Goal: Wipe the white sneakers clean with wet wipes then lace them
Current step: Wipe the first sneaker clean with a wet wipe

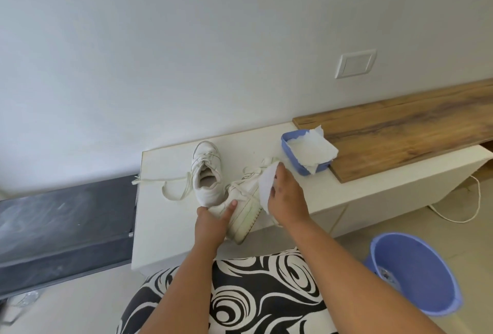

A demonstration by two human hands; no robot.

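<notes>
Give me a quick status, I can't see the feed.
Left hand grips tilted sneaker. Right hand presses wipe on it. Second sneaker on bench, laces loose. Nothing blocking.

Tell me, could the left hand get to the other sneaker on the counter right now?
Probably not at once. The left hand grips the tilted sneaker that the right hand wipes with a wet wipe. The other sneaker stands close behind, with nothing between, so letting go first would likely free the way.
</notes>
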